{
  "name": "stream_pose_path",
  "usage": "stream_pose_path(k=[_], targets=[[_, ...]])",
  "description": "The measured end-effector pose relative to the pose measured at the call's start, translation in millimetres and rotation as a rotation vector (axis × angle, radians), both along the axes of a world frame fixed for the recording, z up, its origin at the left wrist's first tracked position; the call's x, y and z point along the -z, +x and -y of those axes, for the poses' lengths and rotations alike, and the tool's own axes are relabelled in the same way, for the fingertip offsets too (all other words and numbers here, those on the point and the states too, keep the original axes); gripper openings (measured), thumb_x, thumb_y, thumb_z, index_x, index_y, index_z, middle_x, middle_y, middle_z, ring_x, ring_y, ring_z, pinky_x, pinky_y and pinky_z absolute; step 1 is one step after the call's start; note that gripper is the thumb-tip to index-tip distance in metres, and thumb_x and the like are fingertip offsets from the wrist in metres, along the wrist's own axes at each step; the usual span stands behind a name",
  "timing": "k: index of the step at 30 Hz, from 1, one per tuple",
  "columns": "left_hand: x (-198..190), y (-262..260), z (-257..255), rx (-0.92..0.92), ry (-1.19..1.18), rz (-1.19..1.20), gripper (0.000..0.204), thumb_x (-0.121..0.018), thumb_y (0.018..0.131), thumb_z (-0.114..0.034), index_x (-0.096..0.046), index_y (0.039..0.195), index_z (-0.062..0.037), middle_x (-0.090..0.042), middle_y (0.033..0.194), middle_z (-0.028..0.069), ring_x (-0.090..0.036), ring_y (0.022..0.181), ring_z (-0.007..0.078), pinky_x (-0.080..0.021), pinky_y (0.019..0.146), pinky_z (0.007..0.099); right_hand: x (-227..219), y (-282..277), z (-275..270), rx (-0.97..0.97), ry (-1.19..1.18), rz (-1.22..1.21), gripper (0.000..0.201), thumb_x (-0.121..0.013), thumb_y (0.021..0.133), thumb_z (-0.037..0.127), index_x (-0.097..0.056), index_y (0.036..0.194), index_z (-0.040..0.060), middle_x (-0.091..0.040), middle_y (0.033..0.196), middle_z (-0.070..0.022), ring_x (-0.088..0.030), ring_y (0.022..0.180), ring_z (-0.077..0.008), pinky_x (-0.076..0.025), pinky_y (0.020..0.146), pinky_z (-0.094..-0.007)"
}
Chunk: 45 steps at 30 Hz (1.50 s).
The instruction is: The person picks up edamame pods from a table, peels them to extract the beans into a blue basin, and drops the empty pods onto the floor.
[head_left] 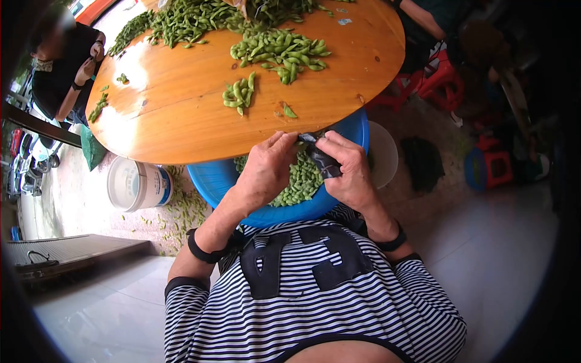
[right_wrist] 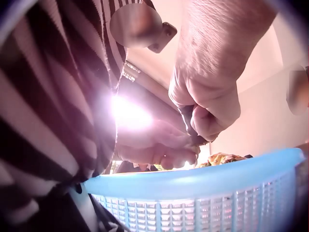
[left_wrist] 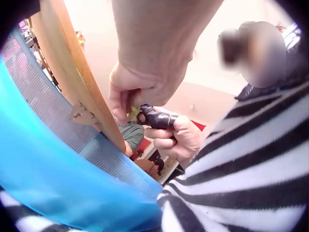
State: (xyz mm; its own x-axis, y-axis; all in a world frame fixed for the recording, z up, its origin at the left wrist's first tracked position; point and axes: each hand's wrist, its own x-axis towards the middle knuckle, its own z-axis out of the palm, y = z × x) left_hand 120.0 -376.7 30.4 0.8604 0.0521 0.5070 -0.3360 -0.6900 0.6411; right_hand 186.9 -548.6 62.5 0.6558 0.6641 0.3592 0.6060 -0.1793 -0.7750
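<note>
My left hand (head_left: 265,166) pinches a green soybean pod (left_wrist: 133,112) between thumb and fingers, just off the table's near edge. Meeting it at the pod is my right hand (head_left: 352,172), its fingers curled and its thumb wrapped in a black covering (left_wrist: 158,119). The tip of that covering is right at the pod, which the fingers mostly hide in the head view. Below both hands sits a blue plastic basket (head_left: 209,187) with mesh walls, holding shelled green beans (head_left: 302,181).
On the wooden table (head_left: 175,115) lie a large heap of pods (head_left: 193,21) and smaller piles (head_left: 281,51). A white bucket (head_left: 127,184) stands left, beside scattered pods (head_left: 187,209) on the floor. Another person (head_left: 63,72) sits at left; red stools (head_left: 442,85) are at right.
</note>
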Motion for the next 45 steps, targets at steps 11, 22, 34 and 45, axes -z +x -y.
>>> stream_pose_path(k=[11,22,34,45], targets=[[0.4,-2.5,-1.3,0.287,-1.144,-0.500,0.029,-0.051,0.095,-0.011,-0.054,0.118,0.0073,-0.065,0.088,0.0091,-0.061,0.075,0.0149,-0.048,0.075,0.0258,3.7,-1.2,2.1,0.004,0.104,-0.413,0.030,-0.047,0.074,-0.012,-0.061,0.099,-0.0052,-0.059,0.082,-0.0038,-0.051,0.073,-0.0083,-0.042,0.062,-0.0230],[-3.7,-0.5,2.8,0.325,-1.408,-0.443,0.015,-0.061,0.090,-0.004,-0.063,0.104,0.0013,-0.067,0.088,0.0099,-0.063,0.075,0.0142,-0.052,0.068,0.0261,33.8,19.2,15.8,-0.353,0.740,-1.380,0.033,-0.053,0.082,0.005,-0.056,0.113,-0.0034,-0.057,0.094,-0.0065,-0.035,0.058,-0.0030,-0.027,0.043,-0.0141],[-1.0,1.1,6.9,0.337,-1.394,-0.370,0.009,-0.061,0.089,-0.003,-0.061,0.097,0.0007,-0.066,0.081,0.0099,-0.062,0.071,0.0151,-0.051,0.067,0.0264,11.9,4.2,2.8,-0.008,0.322,-0.524,0.035,-0.063,0.082,0.013,-0.060,0.113,-0.0023,-0.061,0.085,-0.0026,-0.055,0.075,-0.0081,-0.046,0.065,-0.0230],[-0.9,-4.5,12.7,0.203,-1.055,-0.510,0.016,-0.062,0.090,-0.006,-0.059,0.104,0.0011,-0.056,0.078,0.0023,-0.052,0.066,0.0090,-0.044,0.061,0.0228,10.3,6.5,-2.3,0.078,0.170,-0.099,0.032,-0.058,0.073,-0.008,-0.063,0.104,-0.0029,-0.057,0.081,-0.0092,-0.056,0.073,-0.0161,-0.045,0.067,-0.0262]])
